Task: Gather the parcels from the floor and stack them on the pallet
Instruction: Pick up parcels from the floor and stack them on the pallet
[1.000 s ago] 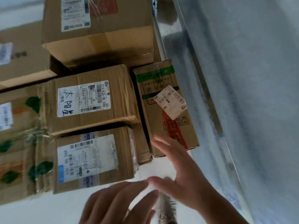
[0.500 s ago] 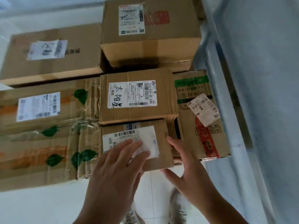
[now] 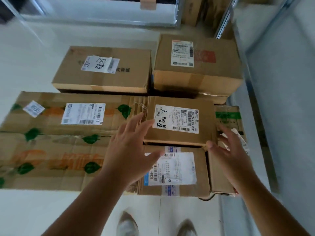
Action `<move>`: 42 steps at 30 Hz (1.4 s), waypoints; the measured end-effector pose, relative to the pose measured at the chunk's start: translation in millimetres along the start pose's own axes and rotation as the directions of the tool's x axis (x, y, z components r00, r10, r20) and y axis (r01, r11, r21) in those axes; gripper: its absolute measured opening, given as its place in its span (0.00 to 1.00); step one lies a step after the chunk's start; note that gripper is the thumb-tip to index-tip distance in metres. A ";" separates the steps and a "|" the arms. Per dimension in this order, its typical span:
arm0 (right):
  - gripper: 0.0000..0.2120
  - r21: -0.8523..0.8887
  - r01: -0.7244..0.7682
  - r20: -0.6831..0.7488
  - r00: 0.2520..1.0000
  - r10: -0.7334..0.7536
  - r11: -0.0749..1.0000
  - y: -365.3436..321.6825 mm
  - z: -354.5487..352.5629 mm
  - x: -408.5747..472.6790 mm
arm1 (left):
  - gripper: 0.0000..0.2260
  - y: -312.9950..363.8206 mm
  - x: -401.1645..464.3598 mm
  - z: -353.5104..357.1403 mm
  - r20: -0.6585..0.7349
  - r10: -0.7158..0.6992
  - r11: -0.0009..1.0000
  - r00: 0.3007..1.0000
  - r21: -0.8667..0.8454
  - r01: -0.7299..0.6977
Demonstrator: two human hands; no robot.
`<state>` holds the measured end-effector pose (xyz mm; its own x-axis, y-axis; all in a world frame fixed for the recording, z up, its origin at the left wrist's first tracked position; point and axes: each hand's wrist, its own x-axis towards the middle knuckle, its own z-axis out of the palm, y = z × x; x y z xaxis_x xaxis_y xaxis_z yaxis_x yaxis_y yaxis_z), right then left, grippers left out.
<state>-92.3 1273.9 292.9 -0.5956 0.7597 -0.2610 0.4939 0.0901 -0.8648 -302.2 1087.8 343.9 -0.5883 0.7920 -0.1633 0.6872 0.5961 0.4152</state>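
Parcels lie packed together on the pale floor [image 3: 34, 53], cardboard boxes touching side to side. The left hand [image 3: 127, 154] reaches forward with its fingers spread and straight, its fingertips at the left edge of a small box with handwritten label [image 3: 180, 123]; whether they touch the cardboard or hover just above it cannot be told. The right hand [image 3: 229, 154] is likewise spread wide, thumb near that box's near right corner, fingers extended over a narrow box with green print [image 3: 227, 114] that stands just beside it on the right. Neither hand grips anything.

The small box sits raised above a labelled box [image 3: 177, 169] at the near edge of the cluster, overlapping its far side. To the left lies a long flattened carton with green leaf marks [image 3: 71, 116], with a second leaf-marked carton [image 3: 51, 160] nearer the person. At the far side rest a wide flat box [image 3: 105, 68] on the left and a taller box with a red stamp [image 3: 197, 65] on the right. A grey metal frame [image 3: 272, 82] runs along the right. Two shoes [image 3: 127, 223] show at the bottom edge.
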 end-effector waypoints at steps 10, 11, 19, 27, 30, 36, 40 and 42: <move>0.46 -0.052 -0.041 0.016 0.999 0.042 0.998 -40.1 -13.4 -7.7 | 0.38 -0.7 11.4 -35.2 0.041 -0.020 0.982 0.999 -0.186 0.027; 0.47 -0.080 -0.040 0.000 0.999 0.040 0.996 -50.7 -23.8 -14.2 | 0.37 -0.3 10.2 -52.4 0.012 -0.015 0.974 1.000 -0.224 0.017; 0.24 0.071 0.065 -0.080 0.995 -0.059 0.995 -210.1 -90.1 -96.5 | 0.30 23.2 -43.5 -230.3 -0.238 -0.024 0.907 0.971 -0.413 -0.079; 0.43 0.193 0.209 -0.168 0.970 -0.178 0.959 -327.2 -118.2 -191.2 | 0.22 56.7 -149.0 -341.2 -0.390 -0.023 0.772 0.920 -0.592 -0.232; 0.28 0.196 0.249 -0.169 0.961 -0.217 0.948 -349.1 -122.7 -214.5 | 0.19 60.9 -173.2 -353.2 -0.411 -0.041 0.738 0.911 -0.627 -0.250; 0.31 0.215 0.240 -0.145 0.966 -0.212 0.946 -359.7 -129.2 -245.4 | 0.20 63.3 -202.4 -350.8 -0.416 -0.025 0.720 0.909 -0.638 -0.272; 0.23 0.173 0.256 -0.087 0.966 -0.245 0.951 -362.1 -127.6 -273.2 | 0.21 71.9 -230.7 -341.7 -0.409 -0.014 0.722 0.913 -0.636 -0.274; 0.22 0.123 0.282 -0.047 0.959 -0.278 0.952 -358.6 -127.7 -286.4 | 0.23 77.8 -249.6 -334.9 -0.425 -0.003 0.718 0.905 -0.631 -0.294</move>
<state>-18.0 1106.2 732.5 -0.6790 0.7341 0.0103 0.2242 0.2207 -0.9492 -244.7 892.2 716.7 -0.7156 0.6592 0.2309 0.3970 0.1119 0.9109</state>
